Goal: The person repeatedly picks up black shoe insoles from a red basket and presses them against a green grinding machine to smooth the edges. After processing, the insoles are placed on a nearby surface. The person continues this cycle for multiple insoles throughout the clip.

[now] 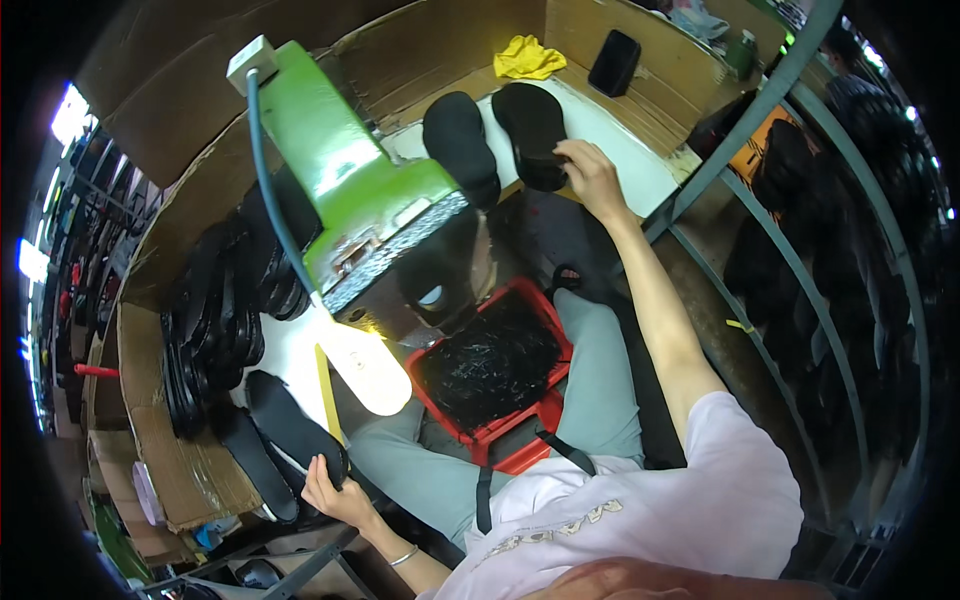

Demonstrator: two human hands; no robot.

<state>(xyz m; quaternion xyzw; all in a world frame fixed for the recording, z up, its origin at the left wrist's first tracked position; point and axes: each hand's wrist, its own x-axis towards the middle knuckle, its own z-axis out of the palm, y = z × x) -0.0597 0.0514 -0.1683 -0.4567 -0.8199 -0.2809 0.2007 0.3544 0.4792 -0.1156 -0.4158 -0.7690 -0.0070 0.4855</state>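
My left hand (pixel 335 490), at the lower left, grips the near end of a black shoe sole (pixel 290 418), its fingers on top and the underside hidden. Beside that one, another dark sole (pixel 252 462) rests against the cardboard edge. On the far white tabletop, my right hand (pixel 592 180) has its fingers curled at the near right edge of a black sole (pixel 530 130); the fingertips are partly hidden. Just left of it lies one more black sole (pixel 461 145). Between my hands stands a green machine (pixel 345 160) with a lit white lamp (pixel 368 370).
A red crate (pixel 480 435) full of black scraps sits between my legs. Stacked black soles (pixel 205 310) line the left side. Cardboard walls (pixel 420 45) surround the white table, with a yellow cloth (pixel 528 58) and a phone (pixel 614 62) at the back. Metal rack bars (pixel 770 105) rise at the right.
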